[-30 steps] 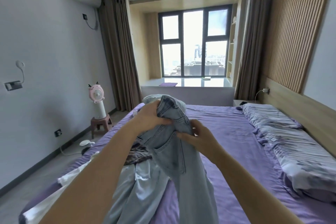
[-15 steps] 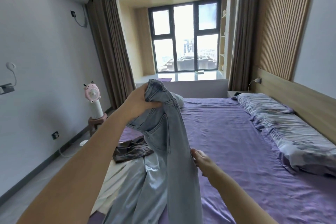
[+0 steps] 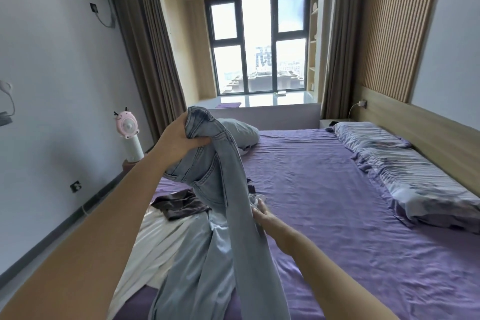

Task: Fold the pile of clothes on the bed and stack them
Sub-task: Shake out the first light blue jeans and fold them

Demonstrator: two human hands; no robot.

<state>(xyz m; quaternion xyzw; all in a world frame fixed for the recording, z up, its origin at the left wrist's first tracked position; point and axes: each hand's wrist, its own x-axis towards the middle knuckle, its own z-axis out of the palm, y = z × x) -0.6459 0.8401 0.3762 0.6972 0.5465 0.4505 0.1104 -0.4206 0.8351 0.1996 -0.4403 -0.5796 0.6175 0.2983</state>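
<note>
I am at the start of folding one garment: the light blue jeans (image 3: 223,189) are lifted out of the pile and hang lengthwise in front of me, not yet laid flat or doubled over. My left hand (image 3: 179,138) is held high and clamped on the waistband, fingers and thumb curled round the bunched denim, so the whole weight hangs from that grip. The legs trail down toward the near edge of the bed (image 3: 324,202), over the rest of the pile on the left side of the mattress.

My right hand (image 3: 262,213) is lower, at the right edge of the hanging leg. It touches the denim, but the cloth hides the fingertips, so I cannot tell whether they pinch the seam or only rest against it.

Next, I judge, the legs need to be lined up one on the other and the jeans brought down onto the bare purple sheet to my right, where there is room to fold. That calls for a firm hold with the right hand lower on the legs while the left keeps the waistband taut, otherwise the heavy denim will twist

The other clothes, a dark satin piece (image 3: 179,202) and a white garment (image 3: 161,239), lie unfolded to the near left
</note>
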